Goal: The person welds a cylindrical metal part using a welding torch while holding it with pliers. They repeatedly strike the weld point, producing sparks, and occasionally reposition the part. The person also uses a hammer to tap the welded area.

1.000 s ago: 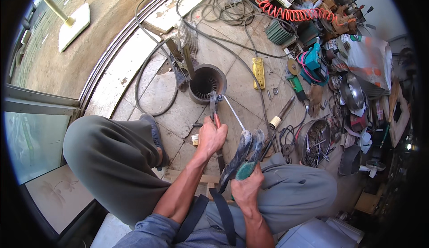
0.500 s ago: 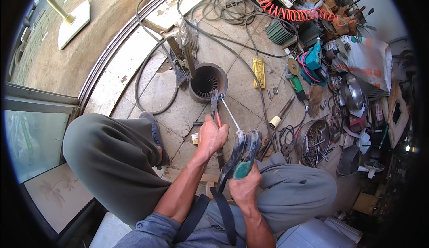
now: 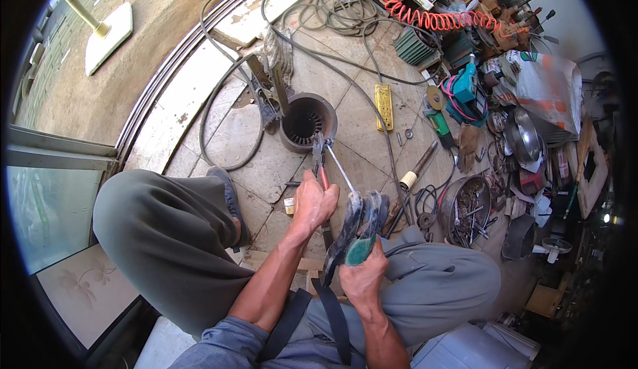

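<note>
My left hand (image 3: 315, 199) is closed around red-handled pliers (image 3: 323, 175), whose metal jaws reach the near rim of a hollow metal cylinder (image 3: 290, 134). Slots line the cylinder's inside, like a motor stator, and it stands on the tiled floor. In my right hand (image 3: 364, 276) is a bulky, worn black tool with a green grip (image 3: 359, 251). A thin pale rod (image 3: 341, 166) runs from this tool to the pliers' jaws at the rim. Whether the rod's tip touches the jaws I cannot tell. My fingers hide part of both tools.
An upright metal piece (image 3: 267, 93) stands against the cylinder's left side. Dark cables (image 3: 332, 13) loop over the floor. To the right lie a yellow power strip (image 3: 383, 106), a green angle grinder (image 3: 440, 125) and a round pan (image 3: 448, 223) of metal parts.
</note>
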{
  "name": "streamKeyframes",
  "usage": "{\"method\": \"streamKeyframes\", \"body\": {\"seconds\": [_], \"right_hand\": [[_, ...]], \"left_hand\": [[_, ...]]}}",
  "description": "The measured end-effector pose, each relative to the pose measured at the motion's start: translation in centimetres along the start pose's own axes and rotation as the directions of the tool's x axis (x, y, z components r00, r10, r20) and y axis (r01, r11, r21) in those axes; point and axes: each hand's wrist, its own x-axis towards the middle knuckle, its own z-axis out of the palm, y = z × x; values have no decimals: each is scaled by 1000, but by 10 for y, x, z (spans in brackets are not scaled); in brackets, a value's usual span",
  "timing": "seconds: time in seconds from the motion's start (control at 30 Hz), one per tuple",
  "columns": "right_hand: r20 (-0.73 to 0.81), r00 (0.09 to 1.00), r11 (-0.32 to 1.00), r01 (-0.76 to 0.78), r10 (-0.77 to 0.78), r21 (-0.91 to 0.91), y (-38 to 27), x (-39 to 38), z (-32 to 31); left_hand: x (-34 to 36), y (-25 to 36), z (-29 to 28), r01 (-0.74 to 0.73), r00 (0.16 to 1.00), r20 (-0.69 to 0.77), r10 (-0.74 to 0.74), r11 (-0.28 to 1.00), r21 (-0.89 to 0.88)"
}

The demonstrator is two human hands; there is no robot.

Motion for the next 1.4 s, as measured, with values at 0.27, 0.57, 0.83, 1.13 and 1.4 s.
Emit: {"method": "streamKeyframes", "body": {"seconds": [0.27, 0.57, 0.83, 1.13, 1.4], "right_hand": [[-21, 999, 1000, 25, -26, -12, 1, 2, 1], [-23, 998, 998, 55, -54, 20, -2, 2, 2], [5, 1000, 998, 30, -31, 51, -2, 1, 1], [46, 999, 1000, -7, 7, -9, -7, 2, -3], [15, 1000, 1000, 1, -1, 7, -5, 3, 1]], "left_hand": [[-1, 3, -2, 9, 1000, 12, -8, 1000, -9], [1, 2, -2, 14, 1000, 27, -14, 1000, -4], [-8, 12, -8, -45, 997, 55, 49, 997, -69], [-3, 3, 2, -1, 999, -35, -2, 997, -79], [0, -3, 0, -24, 1000, 15, 24, 1000, -1]]}}
